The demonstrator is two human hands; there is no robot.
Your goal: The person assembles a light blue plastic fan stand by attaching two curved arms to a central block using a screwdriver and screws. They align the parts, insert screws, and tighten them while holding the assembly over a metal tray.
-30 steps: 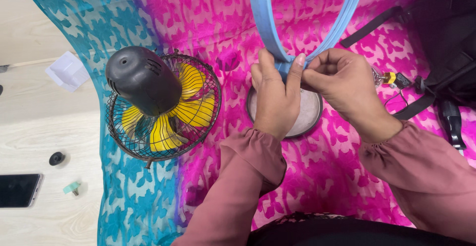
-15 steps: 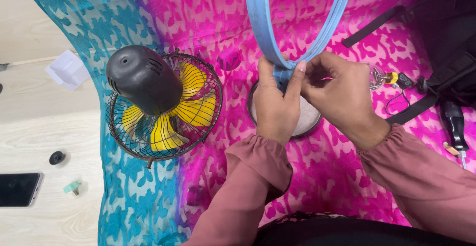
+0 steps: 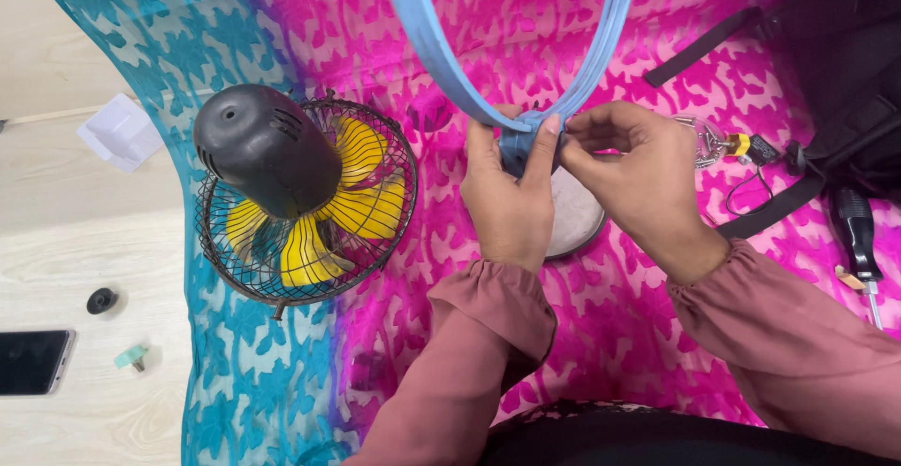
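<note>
A blue plastic ring (image 3: 441,58) rises from my hands toward the top of the view. My left hand (image 3: 508,198) pinches the ring's blue joint between thumb and forefinger. My right hand (image 3: 631,170) grips the same joint from the right, fingers curled on it. Under both hands a round grey metal disc (image 3: 574,217) lies on the pink and turquoise patterned cloth (image 3: 282,372). To the left a small fan (image 3: 305,198) with yellow blades, a black motor housing and a dark wire cage lies face down.
A black bag with straps (image 3: 826,81) sits at the right, a black-handled screwdriver (image 3: 859,241) and a yellow-tipped cable (image 3: 741,147) beside it. On the pale wood floor at left lie a phone (image 3: 33,361), a black knob (image 3: 101,300), a small green part (image 3: 131,358) and a white paper (image 3: 122,133).
The blue ring has tilted and swung to the left. Both hands stayed on its joint and shifted slightly left and down with it.
</note>
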